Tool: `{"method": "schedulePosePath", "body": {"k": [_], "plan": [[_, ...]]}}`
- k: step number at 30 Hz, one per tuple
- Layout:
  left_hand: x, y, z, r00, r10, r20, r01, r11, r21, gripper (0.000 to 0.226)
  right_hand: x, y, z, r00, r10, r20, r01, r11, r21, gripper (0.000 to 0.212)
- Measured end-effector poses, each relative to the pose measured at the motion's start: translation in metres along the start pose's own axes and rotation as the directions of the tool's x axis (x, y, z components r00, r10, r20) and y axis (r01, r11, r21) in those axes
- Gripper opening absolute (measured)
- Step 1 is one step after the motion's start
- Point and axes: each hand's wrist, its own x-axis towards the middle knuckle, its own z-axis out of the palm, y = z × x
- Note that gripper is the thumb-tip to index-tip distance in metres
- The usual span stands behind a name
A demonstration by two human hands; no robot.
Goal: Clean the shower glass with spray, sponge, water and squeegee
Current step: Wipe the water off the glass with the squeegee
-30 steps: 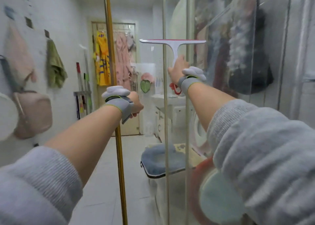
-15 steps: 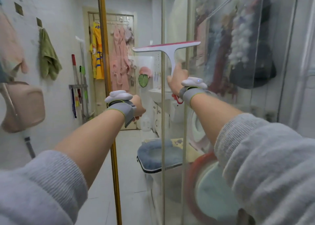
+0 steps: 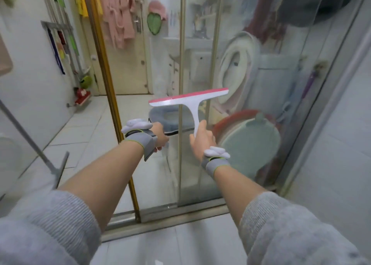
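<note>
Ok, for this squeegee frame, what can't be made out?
- Head view: the left hand fingers are hidden behind its wrist strap and the hand's back, so any grip is unclear.
- Whether the squeegee blade touches the shower glass: motion blur hides it.
- Spray and sponge: neither is in view.
- Items behind the glass: smeared by blur and reflections.

The squeegee (image 3: 192, 102) looks like smooth white plastic w/ a pink rubbery strip along its top edge. The shower glass (image 3: 251, 68) is see-through & shiny, a bit cloudy in spots, w/ a shiny gold metal frame (image 3: 104, 64). Sleeves (image 3: 301, 234) are soft, ribbed grey cloth; the floor (image 3: 80, 128) is smooth, glossy white tile.
</note>
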Motion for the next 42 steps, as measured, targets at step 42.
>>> {"method": "schedulePosePath", "body": {"k": [42], "plan": [[-0.039, -0.082, 0.099, 0.962, -0.152, 0.228, 0.149, 0.988, 0.033, 0.031, -0.076, 0.078, 0.055, 0.865, 0.129, 0.484, -0.099, 0.991, -0.086, 0.017]]}}
